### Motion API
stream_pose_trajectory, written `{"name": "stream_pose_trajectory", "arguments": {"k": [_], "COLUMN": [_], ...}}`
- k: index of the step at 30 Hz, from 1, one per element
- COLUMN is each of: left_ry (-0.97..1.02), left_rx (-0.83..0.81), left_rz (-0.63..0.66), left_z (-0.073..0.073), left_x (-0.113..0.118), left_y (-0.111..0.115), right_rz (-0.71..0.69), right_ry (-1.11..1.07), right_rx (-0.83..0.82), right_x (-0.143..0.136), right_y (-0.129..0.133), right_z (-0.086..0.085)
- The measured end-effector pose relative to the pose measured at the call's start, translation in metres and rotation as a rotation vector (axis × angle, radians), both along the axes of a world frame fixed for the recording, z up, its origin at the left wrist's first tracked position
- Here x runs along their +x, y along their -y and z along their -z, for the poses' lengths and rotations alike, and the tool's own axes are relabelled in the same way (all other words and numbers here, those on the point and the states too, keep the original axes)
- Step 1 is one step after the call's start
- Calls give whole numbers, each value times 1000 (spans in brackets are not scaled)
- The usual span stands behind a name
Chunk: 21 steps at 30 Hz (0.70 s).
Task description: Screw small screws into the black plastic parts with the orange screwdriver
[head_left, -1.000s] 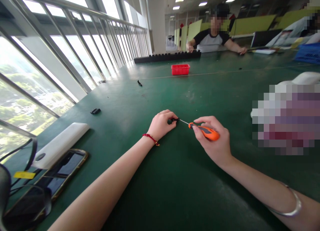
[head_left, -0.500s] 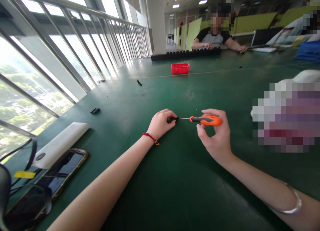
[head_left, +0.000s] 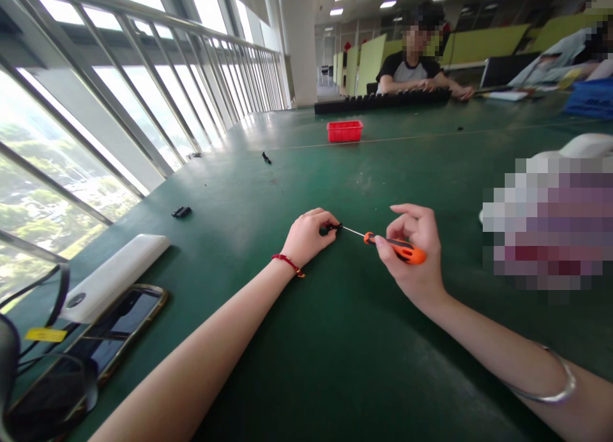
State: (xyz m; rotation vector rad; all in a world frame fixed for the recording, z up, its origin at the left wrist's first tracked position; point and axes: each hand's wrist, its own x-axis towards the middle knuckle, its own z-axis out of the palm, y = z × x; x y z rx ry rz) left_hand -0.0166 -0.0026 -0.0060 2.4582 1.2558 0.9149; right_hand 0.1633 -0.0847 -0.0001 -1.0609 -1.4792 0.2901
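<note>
Between the thumb and fingers of my left hand is a small black part, pinched just above the green table. Most of that part is covered by the fingers. My right hand holds a screwdriver with an orange and black handle, its thumb against the grip and the index finger raised off it. The thin metal shaft points left and slopes upward in view, its tip meeting the black part at my left fingertips.
A red bin stands farther back. Small black pieces lie to the left, near a white power bank and a phone with cables. A long black strip lies before a seated person. A blurred-out bundle is at right.
The screwdriver handle has dropped from nearly level to a tilt, with my right fingers shifted around it. My left hand stays put. Across the table, the black strip has slid right.
</note>
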Motion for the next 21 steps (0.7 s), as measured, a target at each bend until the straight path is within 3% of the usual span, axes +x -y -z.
{"name": "stream_pose_trajectory", "arguments": {"k": [3,9,14,18,21], "left_ry": [2,3,0,-4,0], "left_rx": [0,4,0,2,3], "left_rz": [1,8,3,5,3], "left_z": [0,0,-1,-1,0], "left_x": [0,0,1,1,1], "left_y": [0,1,1,1,0], "right_rz": [-27,-2,-71,-21,-40], "right_ry": [26,-59,-16,-45,-43], "right_rx": [-86,33,-116,-5,-28], "right_x": [-1,-1,-2,-3,-3], "right_y": [2,0,2,2,2], "right_z": [0,1,0,-1,-1]}}
